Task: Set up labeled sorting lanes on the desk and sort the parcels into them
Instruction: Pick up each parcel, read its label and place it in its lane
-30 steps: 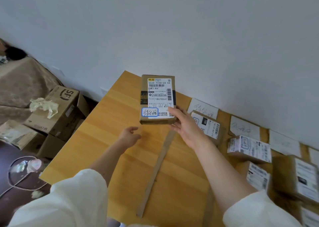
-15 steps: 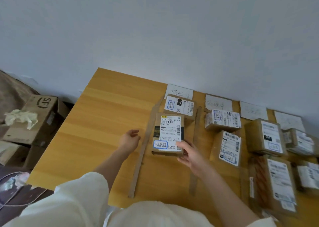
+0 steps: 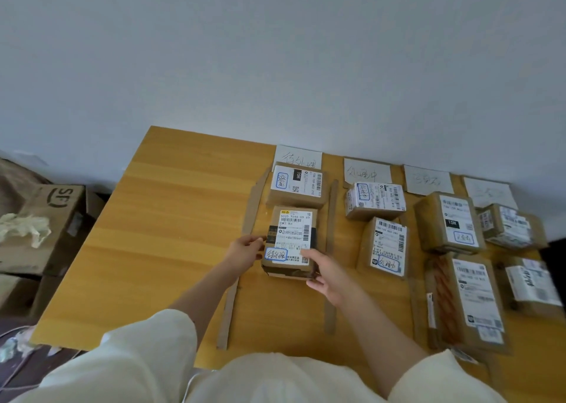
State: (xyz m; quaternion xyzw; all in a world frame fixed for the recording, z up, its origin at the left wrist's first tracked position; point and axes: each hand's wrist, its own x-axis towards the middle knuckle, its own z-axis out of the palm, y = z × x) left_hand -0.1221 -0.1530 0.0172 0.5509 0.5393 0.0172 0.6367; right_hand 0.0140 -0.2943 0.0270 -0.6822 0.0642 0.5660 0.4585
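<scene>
Leftmost lane between two cardboard strips (image 3: pixel 251 206) on bench (image 3: pixel 171 218) holds far box (image 3: pixel 296 185) under label (image 3: pixel 298 156) and near parcel (image 3: pixel 291 241), left hand (image 3: pixel 245 251) fingers on its left edge, right hand (image 3: pixel 329 275) seemingly gripping its near-right corner.

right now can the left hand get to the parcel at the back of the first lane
Probably yes. The left hand rests at the left side of the near parcel, and the back parcel lies just beyond it, top uncovered, with only a flat cardboard strip alongside.
</scene>
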